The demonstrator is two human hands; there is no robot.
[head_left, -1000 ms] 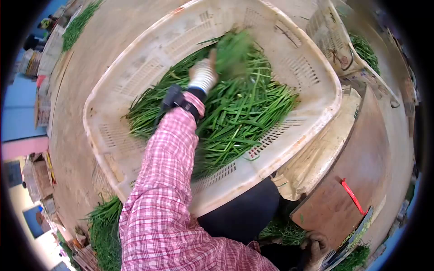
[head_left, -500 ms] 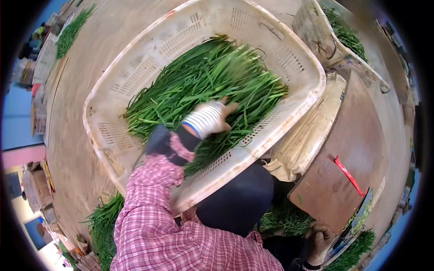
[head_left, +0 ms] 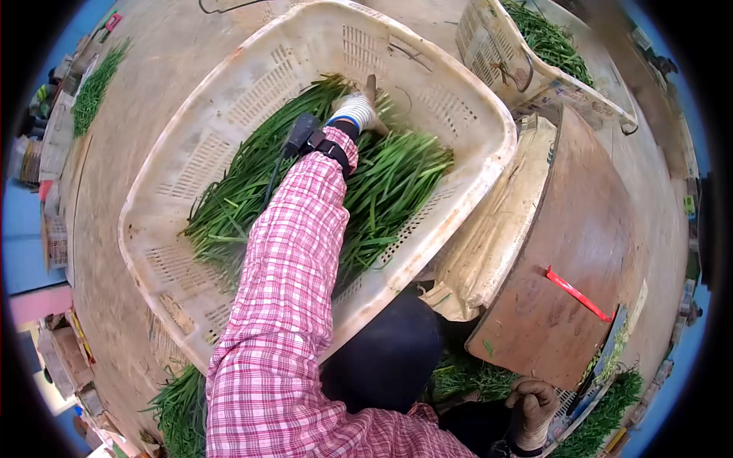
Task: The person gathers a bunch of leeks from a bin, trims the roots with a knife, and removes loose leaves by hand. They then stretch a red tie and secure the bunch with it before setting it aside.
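My left hand (head_left: pixel 360 112), in a glove with a striped cuff, reaches to the far end of the green leafy stalks (head_left: pixel 290 137). Its fingers are apart, touching the stalks without gripping them. The heap lies inside a large white plastic crate (head_left: pixel 164 175) with slotted walls. A dark device is strapped to my left wrist. At the lower right, my right hand (head_left: pixel 533 404), also gloved, is closed with curled fingers beside the lower edge of a brown board (head_left: pixel 573 252). Nothing shows in it.
A red strip (head_left: pixel 578 294) lies on the board, beside a folded tan sack (head_left: pixel 496 237). A second white crate (head_left: pixel 481 46) with greens stands at the upper right. More greens lie at the lower left (head_left: pixel 179 404), lower right (head_left: pixel 603 420) and upper left (head_left: pixel 99 88).
My left hand has moved up and away from me, from the middle of the heap to its far end. The view has shifted slightly. My right hand stays by the board, still curled.
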